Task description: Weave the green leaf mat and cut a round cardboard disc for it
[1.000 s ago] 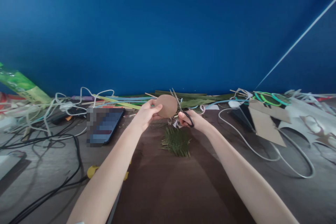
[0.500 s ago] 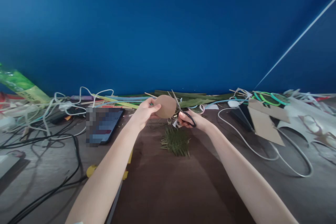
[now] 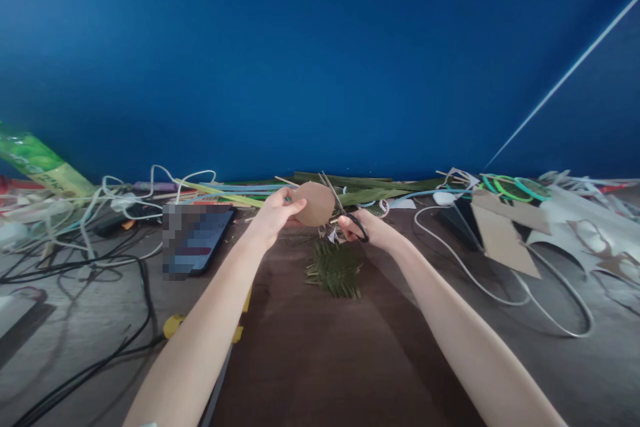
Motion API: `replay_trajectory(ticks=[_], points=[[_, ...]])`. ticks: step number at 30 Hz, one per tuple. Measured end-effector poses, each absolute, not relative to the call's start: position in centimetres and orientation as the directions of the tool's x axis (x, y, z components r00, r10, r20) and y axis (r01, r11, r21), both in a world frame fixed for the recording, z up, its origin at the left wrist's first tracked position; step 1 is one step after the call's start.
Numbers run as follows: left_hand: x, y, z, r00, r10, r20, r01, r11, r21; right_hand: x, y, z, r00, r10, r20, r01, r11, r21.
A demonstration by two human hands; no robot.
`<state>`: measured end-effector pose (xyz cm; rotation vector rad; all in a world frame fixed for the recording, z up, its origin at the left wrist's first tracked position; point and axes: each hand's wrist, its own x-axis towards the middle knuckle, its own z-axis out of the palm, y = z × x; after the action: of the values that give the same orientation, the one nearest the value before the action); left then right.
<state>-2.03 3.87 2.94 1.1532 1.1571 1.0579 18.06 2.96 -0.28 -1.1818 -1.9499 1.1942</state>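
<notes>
A round piece of brown cardboard (image 3: 317, 204) is pinched at its left edge between the thumb and fingers of my left hand (image 3: 275, 215). My right hand (image 3: 365, 227) grips black-handled scissors (image 3: 359, 225), whose blades point up and to the left at the right edge of the disc. The blades look slightly parted. Below both hands, a small pile of cut green strips (image 3: 335, 270) lies on the brown board (image 3: 320, 353).
A phone (image 3: 205, 240) lies left of the board, near tangled white and black cables (image 3: 146, 293). Cardboard scraps (image 3: 507, 243), green rings (image 3: 510, 187) and a white cable are at the right. Long green strips (image 3: 370, 183) run along the blue wall (image 3: 320, 60).
The scissors and my right hand have shifted slightly left, and the blades look a little more parted. My left hand has barely moved.
</notes>
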Motion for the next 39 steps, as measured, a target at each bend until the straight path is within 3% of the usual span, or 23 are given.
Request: replay_trajectory(ticks=[12, 16, 21, 25, 30, 36, 39], points=[[-2.2, 4.0, 2.8, 0.093, 0.994, -0.058, 0.039, 0.054, 0.998, 18.3, 2.8, 0.1, -0.435, 0.899, 0.054, 0.485, 0.284, -0.827], [-2.7, 4.3, 2.5, 0.093, 0.994, -0.053, 0.075, 0.046, 0.996, 18.3, 3.0, -0.3, -0.4, 0.916, 0.022, 0.385, 0.19, -0.903], [-2.1, 3.9, 2.6, 0.143, 0.987, -0.069, 0.067, 0.06, 0.996, 18.3, 3.4, -0.8, -0.234, 0.965, 0.123, 0.204, 0.172, -0.964], [-1.1, 3.6, 2.3, 0.272, 0.954, -0.126, -0.074, 0.152, 0.986, 18.0, 3.6, -0.8, -0.129, 0.984, 0.124, 0.106, 0.138, -0.985], [-0.6, 3.7, 1.8, 0.516, 0.829, -0.217, -0.287, 0.406, 0.867, 18.1, 3.7, -0.9, -0.095, 0.984, 0.149, 0.042, 0.153, -0.987], [-0.1, 3.0, 1.2, 0.688, 0.666, -0.288, -0.182, 0.542, 0.82, 17.9, 3.5, -0.9, -0.198, 0.965, 0.17, -0.036, 0.166, -0.985], [0.1, 2.7, 1.3, 0.602, 0.748, -0.279, -0.157, 0.453, 0.877, 17.7, 3.4, -0.6, -0.245, 0.953, 0.179, -0.004, 0.183, -0.983]])
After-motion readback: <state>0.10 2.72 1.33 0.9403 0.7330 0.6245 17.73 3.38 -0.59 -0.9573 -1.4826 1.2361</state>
